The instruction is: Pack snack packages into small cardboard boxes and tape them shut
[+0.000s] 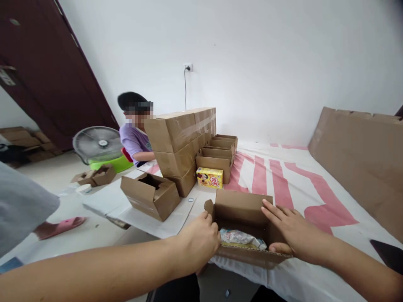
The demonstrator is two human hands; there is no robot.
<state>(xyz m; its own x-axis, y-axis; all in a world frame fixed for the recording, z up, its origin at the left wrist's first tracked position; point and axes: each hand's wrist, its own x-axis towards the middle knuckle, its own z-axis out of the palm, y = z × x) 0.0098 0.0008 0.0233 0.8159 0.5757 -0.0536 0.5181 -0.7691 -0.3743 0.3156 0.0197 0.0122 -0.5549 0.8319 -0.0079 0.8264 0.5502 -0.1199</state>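
Observation:
An open cardboard box point(244, 205) stands at the near edge of the table in front of me. Inside it lies a whitish, crinkled wrapped packet point(239, 237) with coloured print. My left hand point(203, 239) is at the box's left side, its fingers curled over that wall. At the right side my right hand point(291, 228) lies against the wall and flap, fingers stretched out and thumb apart along the near edge. Just behind the box stands a small yellow printed carton point(210, 178), touched by neither hand.
Taped cardboard boxes point(176, 144) are stacked at the back left, beside a row of open boxes point(214, 162). Another part-open box point(151, 195) sits left. A large cardboard sheet point(359, 163) leans at right. Beyond the stack sits a person point(135, 140) near a fan point(99, 142).

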